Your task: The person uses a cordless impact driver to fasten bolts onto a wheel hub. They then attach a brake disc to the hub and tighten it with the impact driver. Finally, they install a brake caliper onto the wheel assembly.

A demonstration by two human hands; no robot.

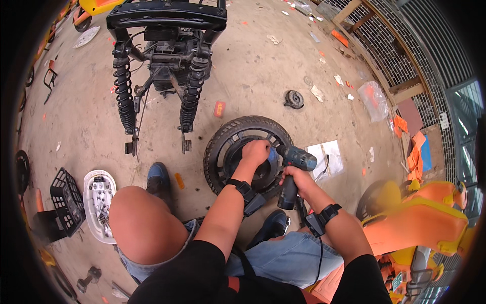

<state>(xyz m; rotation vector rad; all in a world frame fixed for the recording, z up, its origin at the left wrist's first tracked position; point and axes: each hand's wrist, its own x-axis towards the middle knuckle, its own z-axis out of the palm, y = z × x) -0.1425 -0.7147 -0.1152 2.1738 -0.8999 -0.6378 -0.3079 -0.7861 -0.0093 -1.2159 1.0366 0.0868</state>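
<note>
A wheel with a knobby black tyre (216, 155) lies on the concrete floor between my feet. My left hand (256, 152), its fingers curled, is over the wheel's hub; whether it pinches something small there is hidden. My right hand (298, 178) grips the handle of a cordless drill (300, 157), whose chuck points left over the tyre's right side. Something blue (272, 157) shows at the hub beside my left hand. Ahead to the left stands a black vehicle frame with two coil-spring shock absorbers (122, 93), with no wheel between their lower ends.
A white tray of small metal parts (99, 205) and a black plastic basket (68, 201) are at my left. A white sheet (330, 152) lies right of the wheel, a round black part (294, 99) beyond it. Orange and yellow vehicle bodywork (417, 224) stands at the right.
</note>
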